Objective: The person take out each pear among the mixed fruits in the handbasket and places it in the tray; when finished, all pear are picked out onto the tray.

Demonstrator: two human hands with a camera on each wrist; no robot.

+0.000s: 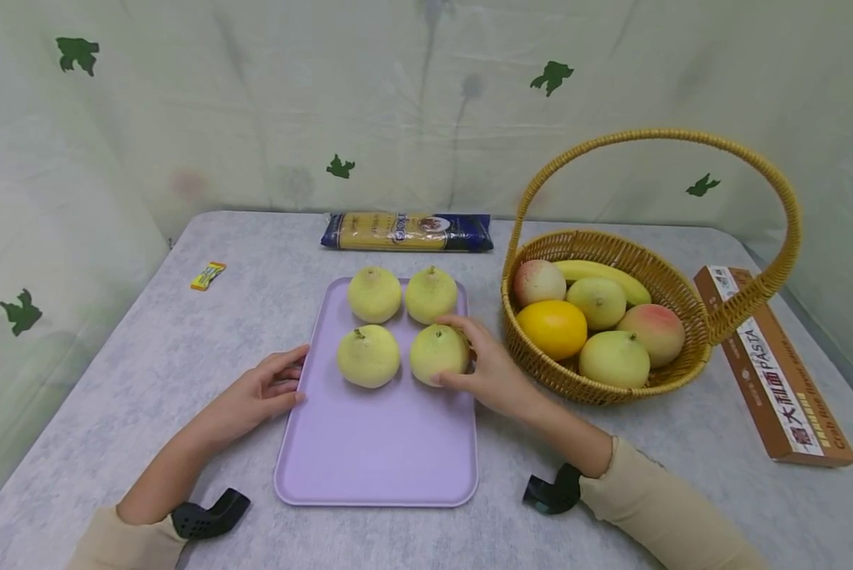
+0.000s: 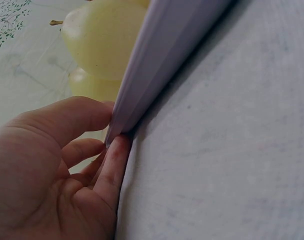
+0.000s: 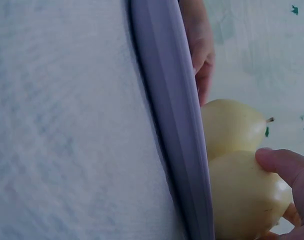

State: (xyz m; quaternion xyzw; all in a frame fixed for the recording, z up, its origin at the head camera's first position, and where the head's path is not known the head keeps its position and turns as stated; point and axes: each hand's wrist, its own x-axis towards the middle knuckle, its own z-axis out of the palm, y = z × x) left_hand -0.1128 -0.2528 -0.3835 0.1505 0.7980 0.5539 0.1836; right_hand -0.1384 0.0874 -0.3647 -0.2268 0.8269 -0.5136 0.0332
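The right hand (image 1: 493, 376) curls round a pear (image 1: 436, 354), best gripped lightly. The left hand (image 1: 257, 398), relaxed and gripping nothing, should steady the tray (image 1: 376, 447) it touches.

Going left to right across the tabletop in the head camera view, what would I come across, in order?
Small yellow packet, left hand, purple tray, wicker basket, brown pasta box.
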